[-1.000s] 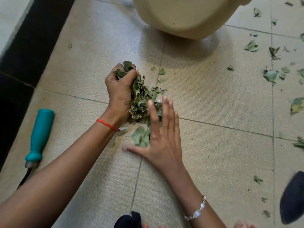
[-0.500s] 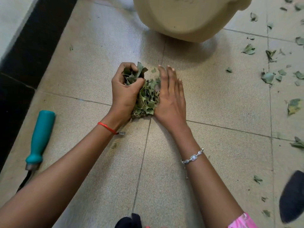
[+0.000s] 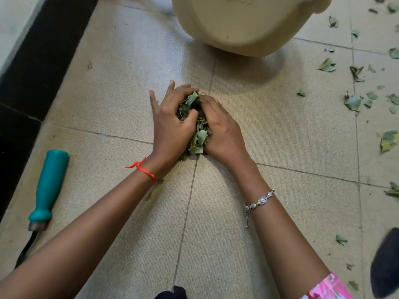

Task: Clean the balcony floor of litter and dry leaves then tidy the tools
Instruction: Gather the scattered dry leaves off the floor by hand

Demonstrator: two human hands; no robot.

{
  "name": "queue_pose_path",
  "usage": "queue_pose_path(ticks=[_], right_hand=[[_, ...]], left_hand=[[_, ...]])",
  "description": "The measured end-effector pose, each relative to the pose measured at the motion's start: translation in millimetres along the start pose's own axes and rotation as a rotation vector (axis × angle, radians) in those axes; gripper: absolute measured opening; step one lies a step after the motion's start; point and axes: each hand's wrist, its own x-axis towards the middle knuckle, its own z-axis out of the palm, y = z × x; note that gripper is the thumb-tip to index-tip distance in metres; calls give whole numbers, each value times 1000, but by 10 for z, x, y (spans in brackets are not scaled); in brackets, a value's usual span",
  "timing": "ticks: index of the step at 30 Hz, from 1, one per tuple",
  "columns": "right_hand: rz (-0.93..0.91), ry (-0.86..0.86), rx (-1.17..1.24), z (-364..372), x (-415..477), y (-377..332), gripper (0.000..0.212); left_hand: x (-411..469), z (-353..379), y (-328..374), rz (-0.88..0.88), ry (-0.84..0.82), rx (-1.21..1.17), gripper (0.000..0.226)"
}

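Note:
A bunch of dry green leaves (image 3: pixel 197 134) sits on the beige tiled floor (image 3: pixel 129 83) at the centre, squeezed between both hands. My left hand (image 3: pixel 172 124) curls round the bunch from the left, with two fingers sticking out. My right hand (image 3: pixel 222 128) cups it from the right, fingers bent over the top. A cream plastic tub (image 3: pixel 244 26) stands just beyond the hands. A hand tool with a teal handle (image 3: pixel 48 186) lies on the floor to the left.
Several loose leaves (image 3: pixel 354 102) are scattered over the tiles on the right. A black strip (image 3: pixel 32 67) borders the floor on the left. A dark shape (image 3: pixel 386 262) shows at the lower right edge.
My right hand moved from flat on the floor up against the leaf pile, then curled over it. Both hands now press the leaves into one tight bunch.

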Motion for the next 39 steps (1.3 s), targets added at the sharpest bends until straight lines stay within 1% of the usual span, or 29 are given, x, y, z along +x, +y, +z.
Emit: queue_pose_path(ticks=[2, 7, 9, 11, 13, 14, 15, 16, 18, 19, 21, 24, 27, 31, 35, 39], right_hand=[[13, -47, 59, -35, 26, -9, 70], [14, -345, 276, -254, 79, 42, 103], [50, -419, 339, -348, 37, 50, 110], [121, -423, 480, -434, -59, 46, 106], [171, -364, 623, -489, -187, 24, 102], [185, -332, 650, -495, -256, 5, 102], [192, -308, 630, -478, -314, -9, 104], [186, -290, 554, -455, -373, -36, 110], [127, -267, 281, -348, -457, -103, 126], [93, -240, 146, -284, -485, -128, 131], [64, -152, -6, -153, -502, -175, 132], [124, -46, -38, -45, -397, -188, 130], [130, -15, 5, -43, -225, -197, 130], [108, 14, 110, -57, -131, -181, 116], [115, -6, 98, -88, -133, -177, 109], [93, -49, 15, -83, -122, -185, 106]], left_hand=[[20, -13, -10, -56, -7, -15, 41], [36, -25, -50, -47, -21, -54, 39], [33, -22, -62, -51, -20, -59, 38], [25, -28, -67, -73, -22, -70, 38], [24, -29, -69, -87, -36, -80, 38], [19, -31, -68, -86, -42, -75, 38], [25, -31, -69, -86, -47, -71, 38], [26, -29, -71, -88, -51, -70, 38], [29, -40, -82, -90, -58, -79, 39], [25, -41, -80, -80, -64, -89, 40], [18, -60, -77, -45, -84, -115, 46], [11, -78, -68, 5, -139, -128, 55], [33, -79, -98, -13, -188, -155, 54], [39, -104, -112, -56, -249, -227, 53], [11, -134, -97, -8, -330, -216, 52], [2, -137, -129, 45, -350, -237, 46]])
